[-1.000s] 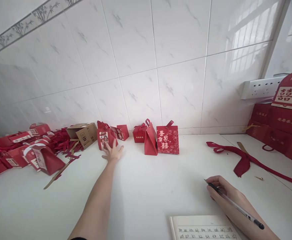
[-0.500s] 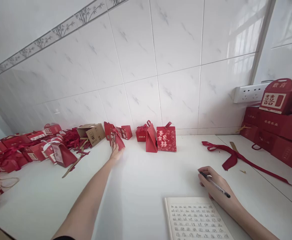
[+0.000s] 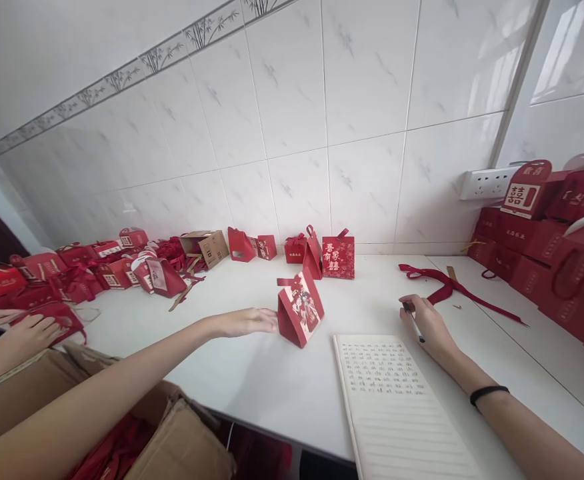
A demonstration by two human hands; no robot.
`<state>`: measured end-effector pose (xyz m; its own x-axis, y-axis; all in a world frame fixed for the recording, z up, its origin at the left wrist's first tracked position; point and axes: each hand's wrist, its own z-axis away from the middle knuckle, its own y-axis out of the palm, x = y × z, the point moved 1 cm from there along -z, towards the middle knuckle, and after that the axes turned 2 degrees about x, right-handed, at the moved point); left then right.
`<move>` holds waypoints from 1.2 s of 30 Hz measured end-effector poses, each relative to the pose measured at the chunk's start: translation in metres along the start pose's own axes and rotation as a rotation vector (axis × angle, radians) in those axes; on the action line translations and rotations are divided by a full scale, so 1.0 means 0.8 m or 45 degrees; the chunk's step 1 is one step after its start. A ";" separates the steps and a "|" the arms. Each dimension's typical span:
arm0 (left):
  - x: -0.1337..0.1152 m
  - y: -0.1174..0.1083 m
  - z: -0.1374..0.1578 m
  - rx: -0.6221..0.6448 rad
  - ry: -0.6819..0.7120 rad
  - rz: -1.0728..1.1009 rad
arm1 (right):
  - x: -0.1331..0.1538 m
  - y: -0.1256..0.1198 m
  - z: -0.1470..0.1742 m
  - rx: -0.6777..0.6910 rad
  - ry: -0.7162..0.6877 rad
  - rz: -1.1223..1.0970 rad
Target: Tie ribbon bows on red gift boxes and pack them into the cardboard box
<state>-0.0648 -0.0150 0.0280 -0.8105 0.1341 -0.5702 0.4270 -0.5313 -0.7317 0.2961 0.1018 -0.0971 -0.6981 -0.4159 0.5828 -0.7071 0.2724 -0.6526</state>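
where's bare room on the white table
Behind the white notebook, between the illustrated red triangular box and right hand; or left of the notebook, in front of that box. Crowded: left, red box heap; right, red box stack.

—I'm seeing marbled white wall tiles (image 3: 372,87) filling the top; what's running across upper left?
—A bamboo-patterned border (image 3: 165,56) is slanting there, and I'm catching light (image 3: 555,63) gleaming at upper right.
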 end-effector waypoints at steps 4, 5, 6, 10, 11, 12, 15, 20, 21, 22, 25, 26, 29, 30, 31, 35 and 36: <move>-0.031 -0.004 0.026 -0.013 -0.333 -0.364 | -0.003 -0.005 0.005 0.001 -0.008 0.080; -0.040 -0.003 0.027 -0.056 -0.332 -0.380 | -0.003 -0.006 0.005 0.001 -0.012 0.100; -0.050 -0.001 0.026 -0.117 -0.279 -0.356 | -0.002 -0.006 0.006 0.000 -0.017 0.119; -0.081 0.029 0.002 -0.571 -0.005 -0.178 | -0.002 -0.009 0.006 0.002 -0.071 0.169; -0.084 0.038 -0.005 -0.706 0.020 -0.127 | -0.002 -0.010 0.006 0.001 -0.093 0.174; -0.085 0.047 -0.013 -0.819 0.035 -0.068 | -0.001 -0.011 0.007 -0.004 -0.118 0.174; -0.080 0.062 -0.028 -0.938 0.108 0.156 | 0.008 -0.012 0.009 -0.032 -0.218 0.135; -0.057 0.056 -0.032 -0.901 0.265 0.480 | 0.061 -0.006 0.015 -0.089 -0.437 -0.033; -0.053 0.053 -0.033 -0.924 0.275 0.507 | 0.078 -0.004 0.016 -0.093 -0.485 -0.060; -0.049 0.051 -0.034 -0.947 0.283 0.517 | 0.098 -0.003 0.016 -0.086 -0.536 -0.092; -0.042 0.046 -0.036 -1.024 0.293 0.478 | 0.160 0.003 0.013 -0.017 -0.718 -0.245; -0.042 0.045 -0.036 -1.042 0.298 0.466 | 0.178 0.006 0.011 0.010 -0.782 -0.306; -0.045 0.044 -0.032 -1.077 0.337 0.425 | 0.213 0.022 -0.001 0.109 -0.929 -0.364; -0.048 0.045 -0.030 -1.087 0.363 0.404 | 0.218 0.029 -0.005 0.132 -0.951 -0.341; -0.050 0.045 -0.027 -1.093 0.389 0.381 | 0.221 0.034 -0.009 0.133 -0.954 -0.306; -0.060 0.051 -0.020 -1.066 0.419 0.354 | 0.224 0.034 -0.013 0.191 -0.842 -0.100; -0.062 0.052 -0.019 -1.032 0.421 0.381 | 0.226 0.026 -0.011 0.298 -0.811 -0.040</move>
<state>-0.0006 -0.0313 0.0202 -0.5186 0.3841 -0.7639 0.8513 0.1489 -0.5031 0.1545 0.0397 -0.0011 -0.4243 -0.8699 0.2515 -0.6329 0.0862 -0.7694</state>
